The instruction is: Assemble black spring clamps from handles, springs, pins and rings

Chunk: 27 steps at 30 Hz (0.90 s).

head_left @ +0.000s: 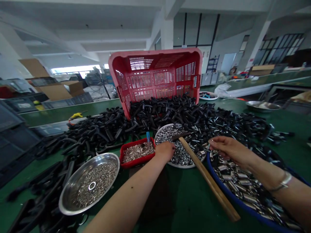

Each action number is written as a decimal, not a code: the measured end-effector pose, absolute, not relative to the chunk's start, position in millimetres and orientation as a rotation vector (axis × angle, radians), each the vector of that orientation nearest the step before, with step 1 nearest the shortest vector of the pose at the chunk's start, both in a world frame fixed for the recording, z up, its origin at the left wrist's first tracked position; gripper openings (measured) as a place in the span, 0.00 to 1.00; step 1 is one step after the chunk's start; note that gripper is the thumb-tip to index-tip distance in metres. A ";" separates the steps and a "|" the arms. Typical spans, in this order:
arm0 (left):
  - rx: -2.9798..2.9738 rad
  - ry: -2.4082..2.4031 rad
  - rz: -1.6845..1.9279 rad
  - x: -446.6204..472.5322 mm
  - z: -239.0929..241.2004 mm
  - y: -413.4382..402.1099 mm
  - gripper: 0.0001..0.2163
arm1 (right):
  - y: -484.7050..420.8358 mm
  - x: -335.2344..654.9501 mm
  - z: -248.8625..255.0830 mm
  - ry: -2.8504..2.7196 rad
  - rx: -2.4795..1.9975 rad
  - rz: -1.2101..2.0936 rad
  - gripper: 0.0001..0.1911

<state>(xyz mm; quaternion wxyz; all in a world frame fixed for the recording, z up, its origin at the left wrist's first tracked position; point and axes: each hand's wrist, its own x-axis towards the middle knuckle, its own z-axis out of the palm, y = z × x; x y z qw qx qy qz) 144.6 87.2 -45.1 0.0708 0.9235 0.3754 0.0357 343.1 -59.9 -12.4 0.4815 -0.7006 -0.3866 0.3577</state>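
My left hand (165, 150) reaches into a white bowl (188, 165) of small metal nuts, fingers curled down into them. My right hand (224, 147) hovers over the edge of a blue basin (233, 197) full of metal springs, fingers pinched together on something I cannot make out. A hammer with a wooden handle (209, 181) lies between my arms, its head resting on the white bowl.
A red crate (155, 77) lies tipped on its side behind a big heap of black plastic parts (170, 115). A small red tray of metal pins (137, 152) and a steel bowl of rings (89, 183) stand on the left of the green table (184, 204).
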 end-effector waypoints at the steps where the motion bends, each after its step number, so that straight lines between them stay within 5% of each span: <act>1: 2.780 1.139 0.092 147.4 -46.3 88.4 0.11 | -61.3 337.7 -12.7 -0.928 -1.677 0.912 0.26; 21: 2.572 0.998 0.239 118.6 -47.6 114.1 0.10 | -73.4 292.8 -35.1 -1.083 -1.620 1.091 0.29; 27: 1.920 0.940 0.378 120.3 -45.3 99.8 0.14 | -67.9 276.1 -31.9 -1.115 -1.558 1.004 0.27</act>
